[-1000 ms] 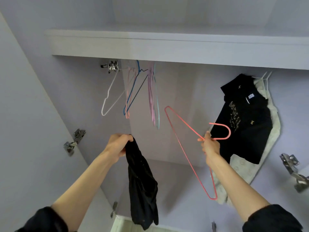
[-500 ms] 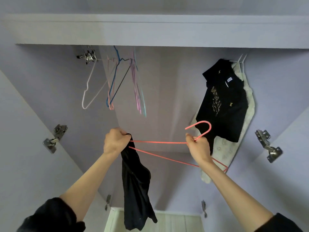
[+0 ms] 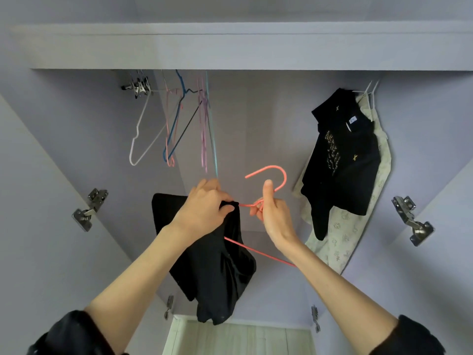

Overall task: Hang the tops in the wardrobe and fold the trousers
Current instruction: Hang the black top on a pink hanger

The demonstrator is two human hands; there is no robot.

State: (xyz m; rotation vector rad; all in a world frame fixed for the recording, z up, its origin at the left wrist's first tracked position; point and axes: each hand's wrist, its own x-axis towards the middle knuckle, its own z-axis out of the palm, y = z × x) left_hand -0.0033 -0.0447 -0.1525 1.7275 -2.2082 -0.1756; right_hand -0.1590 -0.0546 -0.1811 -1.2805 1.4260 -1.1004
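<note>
A: What's nearest?

B: Two forearms in dark sleeves, reaching up into the wardrobe [image 3: 64, 155]. The left hand [image 3: 204, 208] has its fingers curled into the bunched edge of a black top [image 3: 217, 272]. The right hand [image 3: 271, 216] pinches the neck of a pink hanger [image 3: 271, 172], thumb up along the wire just under the hook.

A: And the top itself?

B: Between the hands, in front of the wardrobe opening, hanging limp below the left fist. One hanger arm seems to run into the cloth; the lower wire shows to its right.

A: How will it handle?

B: I'd judge it light and very soft: it sags and will slip off thin wire if held mid-body. Best taken at the neck or shoulder seam, spreading the opening over each hanger end. The hanger looks springy, so the neck is the steady place to hold it.

A: Further in?

B: Empty hangers [image 3: 176, 124] up on the left. On the right, a black printed top [image 3: 343, 160] already hung, touching a pale patterned garment [image 3: 343, 237] behind it.
</note>
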